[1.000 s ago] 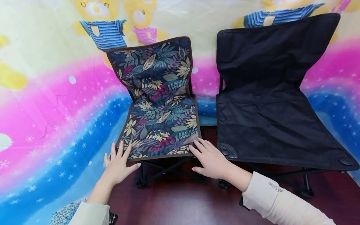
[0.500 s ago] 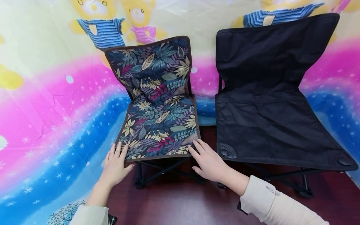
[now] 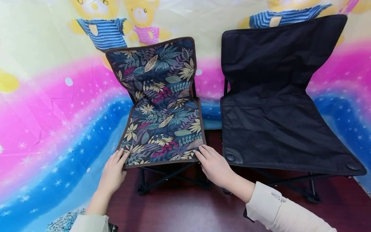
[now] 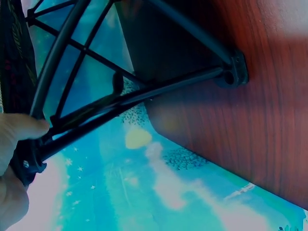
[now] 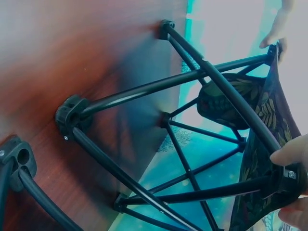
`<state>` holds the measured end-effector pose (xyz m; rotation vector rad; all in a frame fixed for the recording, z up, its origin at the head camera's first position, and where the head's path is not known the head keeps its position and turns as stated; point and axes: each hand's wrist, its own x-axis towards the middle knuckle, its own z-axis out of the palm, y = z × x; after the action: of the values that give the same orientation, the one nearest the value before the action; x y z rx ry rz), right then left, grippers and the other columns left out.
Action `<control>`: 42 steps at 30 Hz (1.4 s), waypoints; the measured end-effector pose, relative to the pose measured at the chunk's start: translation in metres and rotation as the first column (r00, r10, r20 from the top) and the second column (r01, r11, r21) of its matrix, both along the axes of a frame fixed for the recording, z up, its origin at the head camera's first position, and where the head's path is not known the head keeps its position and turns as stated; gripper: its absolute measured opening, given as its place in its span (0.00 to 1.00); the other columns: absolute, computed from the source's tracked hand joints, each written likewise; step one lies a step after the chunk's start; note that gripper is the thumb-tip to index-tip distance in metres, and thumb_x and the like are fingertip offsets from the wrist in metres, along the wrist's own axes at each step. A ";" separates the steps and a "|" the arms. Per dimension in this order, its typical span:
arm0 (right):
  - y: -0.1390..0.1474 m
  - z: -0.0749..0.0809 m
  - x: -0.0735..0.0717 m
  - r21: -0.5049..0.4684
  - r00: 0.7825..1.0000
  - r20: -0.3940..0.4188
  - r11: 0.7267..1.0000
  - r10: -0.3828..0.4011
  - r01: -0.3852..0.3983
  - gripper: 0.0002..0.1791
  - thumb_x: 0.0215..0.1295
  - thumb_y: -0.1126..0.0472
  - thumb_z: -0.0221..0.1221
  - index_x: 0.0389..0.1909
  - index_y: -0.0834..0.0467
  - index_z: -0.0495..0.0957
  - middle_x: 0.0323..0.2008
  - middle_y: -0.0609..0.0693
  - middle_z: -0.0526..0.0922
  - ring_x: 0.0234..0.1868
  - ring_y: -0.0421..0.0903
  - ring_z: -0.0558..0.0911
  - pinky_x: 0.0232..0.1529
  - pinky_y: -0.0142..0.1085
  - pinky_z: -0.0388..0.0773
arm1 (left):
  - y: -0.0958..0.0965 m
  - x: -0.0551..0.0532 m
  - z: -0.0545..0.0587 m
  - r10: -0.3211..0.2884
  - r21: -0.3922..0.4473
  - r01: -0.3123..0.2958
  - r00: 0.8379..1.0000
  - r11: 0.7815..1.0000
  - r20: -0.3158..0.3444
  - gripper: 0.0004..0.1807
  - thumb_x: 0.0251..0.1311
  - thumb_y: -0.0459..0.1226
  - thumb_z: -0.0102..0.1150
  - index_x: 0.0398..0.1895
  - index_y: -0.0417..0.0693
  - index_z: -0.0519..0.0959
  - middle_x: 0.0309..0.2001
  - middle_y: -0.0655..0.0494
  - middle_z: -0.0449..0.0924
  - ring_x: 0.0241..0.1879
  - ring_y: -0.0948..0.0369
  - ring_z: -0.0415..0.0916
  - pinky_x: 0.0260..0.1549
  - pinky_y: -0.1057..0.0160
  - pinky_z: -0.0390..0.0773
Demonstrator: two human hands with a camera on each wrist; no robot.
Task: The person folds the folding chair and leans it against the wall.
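A small folding chair point(image 3: 162, 129) with leaf-patterned fabric stands unfolded in the head view. At its front left seat corner, my left hand point(image 3: 112, 170) grips the edge. My right hand point(image 3: 215, 167) holds the front right corner, fingers over the fabric. The left wrist view shows the left thumb point(image 4: 26, 127) against the dark frame tube point(image 4: 57, 53) just under the seat, the other fingers on the far side of the corner joint. From the right wrist, the right thumb point(image 5: 291, 153) presses by a black corner joint point(image 5: 287, 175), and crossed legs reach down to the floor.
A larger black folding chair point(image 3: 269, 125) stands close on the right, its foot point(image 5: 18, 156) near the patterned chair's legs. Behind both hangs a cartoon bear backdrop point(image 3: 63, 106), which spreads along the left side. The surface below is dark red wood point(image 3: 174, 209).
My left hand has gone from spread fingers at the seat's left corner to curling around it. The right fingers have closed a little more on the right corner. The view has shifted slightly.
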<state>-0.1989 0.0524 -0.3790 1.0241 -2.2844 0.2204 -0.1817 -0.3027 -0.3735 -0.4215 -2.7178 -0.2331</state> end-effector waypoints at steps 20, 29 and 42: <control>0.003 -0.003 0.001 -0.026 0.998 -0.065 1.000 0.004 -0.006 0.18 0.44 0.74 0.59 0.41 0.65 0.76 0.43 0.59 0.76 0.48 0.51 0.73 0.47 0.39 0.70 | -0.010 0.007 -0.012 0.000 0.098 0.024 0.972 0.995 -0.234 0.31 0.30 0.15 0.54 0.48 0.34 0.72 0.49 0.40 0.70 0.50 0.45 0.64 0.47 0.48 0.64; 0.005 -0.004 0.000 -0.076 0.995 -0.087 0.996 0.048 -0.055 0.19 0.42 0.75 0.61 0.40 0.66 0.76 0.42 0.61 0.77 0.46 0.52 0.75 0.42 0.40 0.73 | -0.013 0.007 -0.015 0.013 0.117 0.020 0.961 0.993 -0.276 0.31 0.30 0.16 0.56 0.48 0.34 0.72 0.50 0.40 0.70 0.50 0.45 0.65 0.48 0.51 0.64; 0.009 -0.006 -0.006 -0.087 0.970 -0.213 0.986 0.118 -0.140 0.17 0.40 0.74 0.59 0.37 0.68 0.77 0.38 0.61 0.78 0.42 0.51 0.77 0.39 0.39 0.75 | -0.014 0.006 -0.022 -0.010 0.111 0.063 0.905 0.992 -0.425 0.30 0.27 0.17 0.62 0.44 0.32 0.74 0.47 0.39 0.72 0.46 0.44 0.69 0.41 0.47 0.68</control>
<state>-0.2045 0.0611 -0.3852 1.0908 -2.0020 0.2683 -0.1762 -0.3164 -0.3953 -0.4306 -2.2560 -0.2807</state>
